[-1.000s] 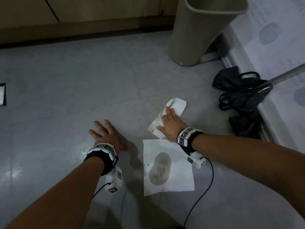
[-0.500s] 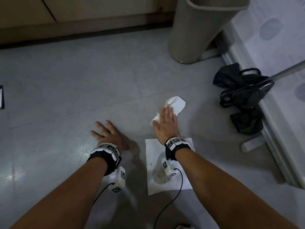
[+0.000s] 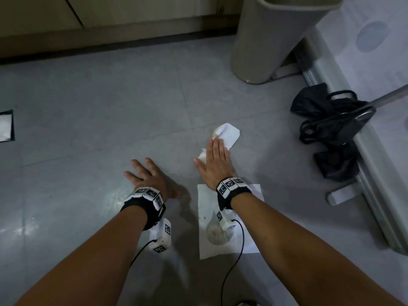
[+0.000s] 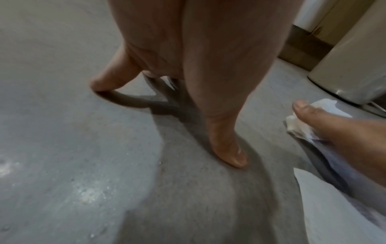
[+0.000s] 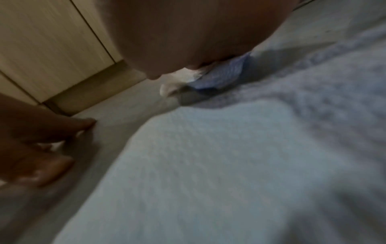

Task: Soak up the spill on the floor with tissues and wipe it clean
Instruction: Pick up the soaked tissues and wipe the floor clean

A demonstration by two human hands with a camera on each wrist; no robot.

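My right hand (image 3: 215, 157) lies flat with straight fingers on a crumpled white tissue (image 3: 229, 133) and presses it to the grey floor. The same tissue (image 4: 300, 122) shows under that hand in the left wrist view. A second flat white tissue (image 3: 251, 244) lies under my right wrist, with a brownish wet stain (image 3: 215, 236) soaked into it. The flat tissue (image 5: 208, 165) fills the right wrist view. My left hand (image 3: 146, 177) rests open on the bare floor, fingers spread, to the left of both tissues, holding nothing.
A beige waste bin (image 3: 273, 36) stands at the back right. Black bags (image 3: 326, 129) and a metal handle (image 3: 364, 113) lie against a raised metal sill (image 3: 375, 180) on the right. Wooden cabinets (image 3: 110, 16) line the back wall. A dark-edged item (image 3: 6, 127) sits far left.
My right hand has slid the crumpled tissue away from me and slightly left, its wrist swinging over the stained flat tissue. The left hand has stayed planted.
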